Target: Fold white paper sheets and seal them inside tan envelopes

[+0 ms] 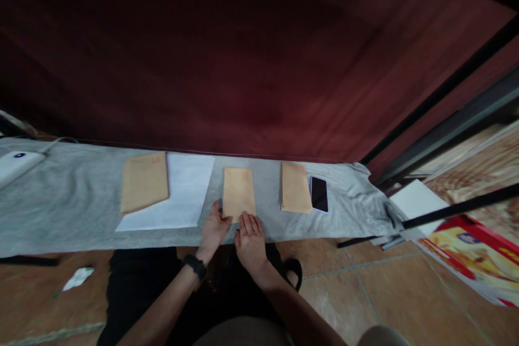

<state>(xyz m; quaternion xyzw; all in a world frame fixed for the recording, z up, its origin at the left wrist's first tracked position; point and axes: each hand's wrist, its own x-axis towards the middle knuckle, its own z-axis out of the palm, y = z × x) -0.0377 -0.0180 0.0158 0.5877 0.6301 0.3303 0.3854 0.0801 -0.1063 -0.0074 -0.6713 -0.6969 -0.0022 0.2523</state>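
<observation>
A small tan paper envelope [238, 192] lies flat in front of me on the grey cloth. My left hand [214, 230] is at its lower left corner, thumb along the bottom edge and fingers apart from it by the left side. Something small and dark shows by those fingertips, too unclear to name. My right hand [250, 240] lies with outstretched fingers flat on the envelope's lower right corner. To the right is a stack of similar tan envelopes [295, 188]. Further left, larger tan envelopes [145, 184] rest partly on white paper [187, 194].
A narrow table under grey cloth [81, 216] runs across the view. Right of the envelope stack lies a phone [319, 194]; a white device [18, 167] with a cable sits far left. A dark red curtain [243, 65] hangs behind. A printed box [474, 254] stands at right.
</observation>
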